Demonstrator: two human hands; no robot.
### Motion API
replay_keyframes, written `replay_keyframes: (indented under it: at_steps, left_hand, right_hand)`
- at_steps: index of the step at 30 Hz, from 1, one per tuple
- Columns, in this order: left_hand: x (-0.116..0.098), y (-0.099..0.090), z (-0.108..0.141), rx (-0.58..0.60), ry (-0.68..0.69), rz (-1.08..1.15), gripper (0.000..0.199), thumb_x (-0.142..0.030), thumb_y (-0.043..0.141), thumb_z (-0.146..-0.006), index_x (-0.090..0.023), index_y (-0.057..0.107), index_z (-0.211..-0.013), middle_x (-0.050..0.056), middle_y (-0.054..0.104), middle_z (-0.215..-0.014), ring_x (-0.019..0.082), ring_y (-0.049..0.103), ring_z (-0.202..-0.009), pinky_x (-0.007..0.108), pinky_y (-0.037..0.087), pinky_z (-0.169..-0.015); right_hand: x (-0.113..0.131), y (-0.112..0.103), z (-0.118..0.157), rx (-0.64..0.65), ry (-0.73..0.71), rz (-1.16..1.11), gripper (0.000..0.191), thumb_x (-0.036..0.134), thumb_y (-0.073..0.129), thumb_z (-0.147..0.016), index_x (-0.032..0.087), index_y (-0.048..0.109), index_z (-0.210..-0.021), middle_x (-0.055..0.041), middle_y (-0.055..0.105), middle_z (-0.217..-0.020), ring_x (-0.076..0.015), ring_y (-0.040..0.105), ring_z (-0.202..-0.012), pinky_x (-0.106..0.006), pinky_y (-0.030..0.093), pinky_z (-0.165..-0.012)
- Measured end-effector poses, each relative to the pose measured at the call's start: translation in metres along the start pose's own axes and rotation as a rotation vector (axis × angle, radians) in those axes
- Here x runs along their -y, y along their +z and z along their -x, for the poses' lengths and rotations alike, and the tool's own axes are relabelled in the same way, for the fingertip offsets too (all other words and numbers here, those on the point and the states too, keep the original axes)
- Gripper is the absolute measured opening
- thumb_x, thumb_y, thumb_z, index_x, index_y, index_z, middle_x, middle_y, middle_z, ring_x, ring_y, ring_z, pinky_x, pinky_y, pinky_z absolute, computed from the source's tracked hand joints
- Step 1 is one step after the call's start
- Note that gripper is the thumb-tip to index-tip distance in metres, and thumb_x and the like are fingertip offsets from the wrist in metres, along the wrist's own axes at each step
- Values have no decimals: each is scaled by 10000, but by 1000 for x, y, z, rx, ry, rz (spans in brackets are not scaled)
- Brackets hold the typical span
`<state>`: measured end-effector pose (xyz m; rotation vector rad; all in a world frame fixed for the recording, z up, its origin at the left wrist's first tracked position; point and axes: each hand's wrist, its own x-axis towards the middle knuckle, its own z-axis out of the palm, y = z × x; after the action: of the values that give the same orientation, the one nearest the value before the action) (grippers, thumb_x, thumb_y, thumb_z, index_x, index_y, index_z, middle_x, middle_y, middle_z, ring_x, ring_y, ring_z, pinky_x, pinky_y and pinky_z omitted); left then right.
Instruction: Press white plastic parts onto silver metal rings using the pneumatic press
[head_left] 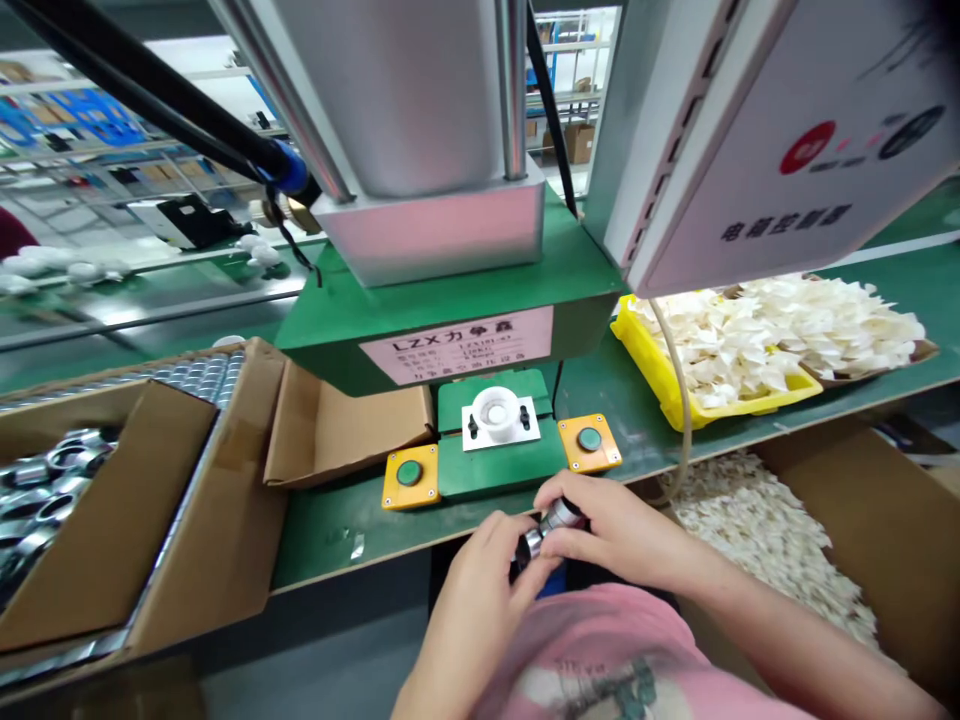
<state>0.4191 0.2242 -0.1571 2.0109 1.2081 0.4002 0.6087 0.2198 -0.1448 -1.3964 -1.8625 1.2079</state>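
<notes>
Near the table's front edge, both hands are close together at the lower middle. My left hand (487,570) is closed round a shiny metal ring part (531,543). In my right hand (600,525), thumb and fingers pinch a second metal ring part (561,514), which touches or nearly touches the first. Just beyond the hands, a white round fixture (496,412) sits on a white plate under the green press (450,310). Green buttons on yellow boxes flank it, the left button (409,473) and the right button (589,439).
At the left, a cardboard box (202,540) holds metal rings. A smaller open carton (352,430) stands beside the press. On the right are a yellow tray (652,370) of white pieces, a grey control box (750,180), a hanging cable (684,400) and a lower carton (862,520).
</notes>
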Motion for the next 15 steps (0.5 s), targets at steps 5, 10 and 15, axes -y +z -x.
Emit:
replay_keyframes:
  at_steps: [5, 10, 15]
  left_hand:
    - [3, 1, 3, -27, 18, -42, 226, -383, 493, -868, -219, 593, -988, 39, 601, -878, 198, 574, -817, 332, 445, -727]
    - [2, 3, 2, -116, 25, 132, 201, -361, 562, -830, -236, 629, -972, 35, 627, -877, 189, 584, -819, 312, 445, -736]
    - [0, 18, -3, -192, -316, 761, 296, -420, 527, -828, -211, 616, -1018, -29, 532, -567, 108, 445, -436, 234, 370, -417]
  right_hand:
    - [-14, 20, 0, 50, 167, -495, 240, 332, 661, -772, 206, 523, -923, 28, 593, -774, -131, 611, -643, -263, 491, -597]
    - [-26, 39, -2, 9, 228, -990, 347, 318, 722, -715, 193, 484, -933, 39, 576, -738, -123, 614, -596, -290, 536, -574]
    - [-14, 48, -3, -289, 146, -727, 232, 248, 663, -758, 216, 523, -940, 27, 588, -787, -115, 604, -654, -265, 518, -634]
